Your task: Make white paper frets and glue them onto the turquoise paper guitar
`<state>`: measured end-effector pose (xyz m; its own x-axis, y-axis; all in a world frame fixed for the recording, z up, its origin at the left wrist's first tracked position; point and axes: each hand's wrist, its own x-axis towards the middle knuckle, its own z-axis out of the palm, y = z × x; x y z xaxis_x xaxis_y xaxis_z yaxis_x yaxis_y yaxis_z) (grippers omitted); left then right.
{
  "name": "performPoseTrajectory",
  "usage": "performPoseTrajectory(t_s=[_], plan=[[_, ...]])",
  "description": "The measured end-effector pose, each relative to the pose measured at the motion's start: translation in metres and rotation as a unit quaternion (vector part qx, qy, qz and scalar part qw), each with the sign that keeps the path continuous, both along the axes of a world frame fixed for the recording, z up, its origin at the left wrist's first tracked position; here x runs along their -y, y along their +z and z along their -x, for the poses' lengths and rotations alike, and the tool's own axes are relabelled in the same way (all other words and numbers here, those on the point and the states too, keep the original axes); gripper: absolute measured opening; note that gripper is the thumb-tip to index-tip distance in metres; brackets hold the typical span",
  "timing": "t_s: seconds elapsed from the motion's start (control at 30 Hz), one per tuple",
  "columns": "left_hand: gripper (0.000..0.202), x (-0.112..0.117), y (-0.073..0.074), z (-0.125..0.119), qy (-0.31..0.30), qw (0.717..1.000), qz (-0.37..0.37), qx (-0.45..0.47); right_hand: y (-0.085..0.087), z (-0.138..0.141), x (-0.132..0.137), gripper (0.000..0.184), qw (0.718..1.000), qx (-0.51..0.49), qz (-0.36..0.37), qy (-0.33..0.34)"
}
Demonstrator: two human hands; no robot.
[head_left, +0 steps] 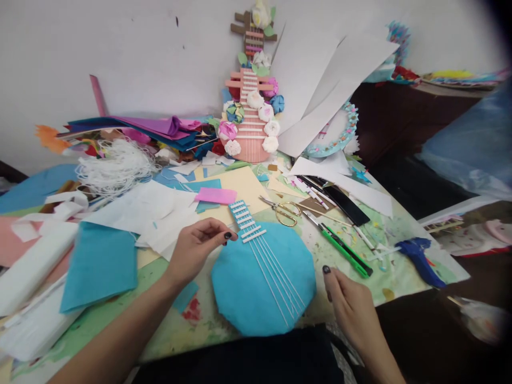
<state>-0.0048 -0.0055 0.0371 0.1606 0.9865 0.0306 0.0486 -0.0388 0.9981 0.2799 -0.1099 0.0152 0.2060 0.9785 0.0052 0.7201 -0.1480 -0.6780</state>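
Note:
A blue paper-covered instrument model [236, 288] with a rounded body lies flat at the table's near edge. Its short neck [239, 207] carries white cross strips, and thin white strings run down the body. My left hand [196, 242] hovers just left of the neck's base, thumb and fingertips pinched together; anything between them is too small to make out. To the right of the body is my right hand [352, 298], fingers curled in and thumb pressed on them. Whatever it may hold is hidden.
Gold-handled scissors [286, 210], a green utility knife [346, 249] and a blue glue gun [422, 261] lie on the right. Blue paper [102, 266] and white string [118, 165] are on the left. A pink flowered instrument model [251, 146] stands against the wall.

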Motion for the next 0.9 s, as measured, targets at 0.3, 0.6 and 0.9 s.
performPoseTrajectory(t_s=[0.3, 0.6, 0.9], plan=[[0.013, -0.023, -0.019, 0.006, 0.017, 1.000, 0.006, 0.010, -0.027, 0.029, 0.012, 0.059, 0.911, -0.385, 0.141, -0.049], [0.007, -0.020, -0.020, 0.012, 0.036, 0.989, 0.046, 0.136, -0.015, -0.023, -0.092, 0.058, 0.976, -0.213, 0.043, 0.004], [0.010, -0.016, -0.023, 0.012, 0.008, 0.975, 0.071, 0.212, -0.016, -0.053, -0.190, 0.046, 0.998, -0.012, -0.018, 0.051]])
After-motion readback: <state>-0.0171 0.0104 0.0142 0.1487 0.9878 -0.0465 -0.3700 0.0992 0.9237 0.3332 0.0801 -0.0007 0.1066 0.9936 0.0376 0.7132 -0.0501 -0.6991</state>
